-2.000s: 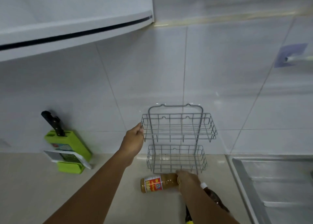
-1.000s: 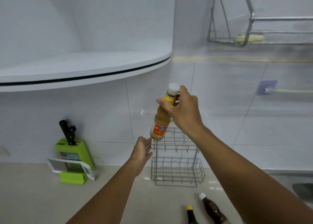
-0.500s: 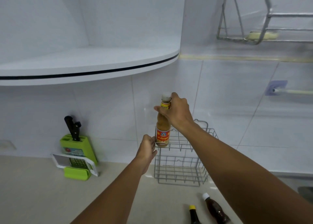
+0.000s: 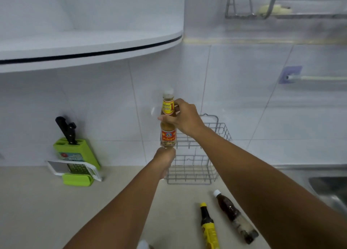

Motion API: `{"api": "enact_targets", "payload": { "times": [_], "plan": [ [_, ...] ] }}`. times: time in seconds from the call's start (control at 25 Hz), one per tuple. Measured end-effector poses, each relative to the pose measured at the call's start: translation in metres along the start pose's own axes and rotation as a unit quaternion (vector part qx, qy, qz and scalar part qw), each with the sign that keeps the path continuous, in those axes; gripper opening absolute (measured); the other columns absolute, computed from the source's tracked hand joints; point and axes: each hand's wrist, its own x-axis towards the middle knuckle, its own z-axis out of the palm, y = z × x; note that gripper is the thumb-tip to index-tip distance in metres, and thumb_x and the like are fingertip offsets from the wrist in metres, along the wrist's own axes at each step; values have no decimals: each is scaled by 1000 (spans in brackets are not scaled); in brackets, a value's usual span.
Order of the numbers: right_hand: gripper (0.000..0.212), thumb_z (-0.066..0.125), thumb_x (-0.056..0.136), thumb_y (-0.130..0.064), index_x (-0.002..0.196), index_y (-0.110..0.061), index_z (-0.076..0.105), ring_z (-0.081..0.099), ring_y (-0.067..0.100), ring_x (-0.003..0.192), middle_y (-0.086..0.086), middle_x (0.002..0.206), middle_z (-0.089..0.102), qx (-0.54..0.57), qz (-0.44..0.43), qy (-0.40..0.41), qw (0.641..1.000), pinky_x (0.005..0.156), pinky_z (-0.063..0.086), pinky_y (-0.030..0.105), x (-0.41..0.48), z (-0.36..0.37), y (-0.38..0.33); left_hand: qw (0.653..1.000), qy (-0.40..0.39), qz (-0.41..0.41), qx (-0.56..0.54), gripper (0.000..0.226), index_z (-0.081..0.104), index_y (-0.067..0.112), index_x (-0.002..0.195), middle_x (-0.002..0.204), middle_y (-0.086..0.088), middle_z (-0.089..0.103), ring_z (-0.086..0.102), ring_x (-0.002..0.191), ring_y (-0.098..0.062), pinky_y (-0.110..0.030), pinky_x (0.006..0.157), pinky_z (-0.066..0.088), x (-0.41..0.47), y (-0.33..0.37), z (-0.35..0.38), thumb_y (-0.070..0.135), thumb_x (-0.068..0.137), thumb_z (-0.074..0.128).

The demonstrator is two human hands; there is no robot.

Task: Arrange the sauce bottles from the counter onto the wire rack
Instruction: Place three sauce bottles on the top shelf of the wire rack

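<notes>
A two-tier grey wire rack stands on the counter against the tiled wall. My right hand grips an orange sauce bottle with a red and yellow label, upright at the left end of the rack's upper tier. My left hand holds the rack's left side just below the bottle. Two more bottles lie on the counter in front: a dark one with a yellow cap and a brown one with a white cap.
A green knife block with a white grater leaning on it stands at the left by the wall. A steel sink lies at the right. A curved white shelf hangs overhead, and a wall-mounted metal rack is at the upper right.
My right hand picked the orange bottle up from the counter, raised it, then lowered it upright into the rack's upper tier. My left hand stayed on the rack's left side.
</notes>
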Motion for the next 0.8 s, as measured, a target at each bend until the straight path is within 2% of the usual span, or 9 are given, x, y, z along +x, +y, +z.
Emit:
{"api": "enact_targets", "payload": {
  "times": [0.04,0.12,0.16,0.24,0.32,0.44,0.56,0.64,0.8],
  "plan": [
    [74,85,77,-49,135,-15,57,63,15,106,5,126,68,6,0,-5,1000,96,55,32,-9,-3,9,999,-16,-9,27,56,38,2,145,117,-9,54,52,109,-27,-42,107,46,-1,-5,9,15,92,49],
    [68,82,81,-49,136,-17,57,60,15,111,3,125,65,-11,-28,57,998,96,53,32,-31,-4,35,995,-47,-12,85,61,38,3,146,132,-19,55,58,97,-26,-36,91,53,-4,-15,25,17,89,53],
    [56,78,85,-44,130,-17,60,60,15,107,1,118,64,-16,-49,107,993,94,53,33,-44,-5,54,991,-67,-5,115,52,48,-1,137,126,-24,58,58,84,-24,-33,79,52,-6,-24,35,15,88,54],
    [28,71,89,-20,115,-13,64,58,16,96,-1,104,61,-26,-86,186,978,86,54,34,-77,-5,97,979,-96,-6,179,12,58,5,97,98,-23,61,53,70,-23,-33,70,48,-12,-48,58,12,87,58],
    [17,63,85,0,100,-9,67,56,16,86,1,92,59,-57,-98,217,969,78,51,30,-115,2,142,962,-108,-29,249,17,46,17,82,104,-18,61,55,80,-27,-37,74,52,-15,-83,80,16,88,62],
    [16,60,84,-4,96,-12,68,59,19,90,1,94,61,-109,9,157,981,78,53,35,-169,15,206,940,-122,-75,311,24,48,11,99,114,-18,61,58,91,-29,-36,79,53,-24,-135,107,25,90,65],
    [40,62,90,-28,129,-18,58,56,28,117,6,124,57,-242,211,-4,947,96,48,38,-206,24,262,935,-103,-115,320,51,49,10,126,127,-13,52,57,119,-31,-38,98,53,-20,-186,135,36,86,67],
    [50,62,91,-39,134,-17,50,55,29,118,8,129,53,-310,264,-79,910,94,47,37,-222,29,282,947,-59,-103,298,69,43,10,137,134,-15,43,54,123,-34,-41,100,51,-19,-205,149,42,82,70],
    [43,63,91,-42,125,-17,52,60,25,111,4,121,57,-263,306,-108,909,82,47,34,-226,35,304,959,-25,-82,269,62,44,10,135,132,-15,43,58,116,-33,-39,96,53,-10,-217,164,38,85,68]
  ]
}}
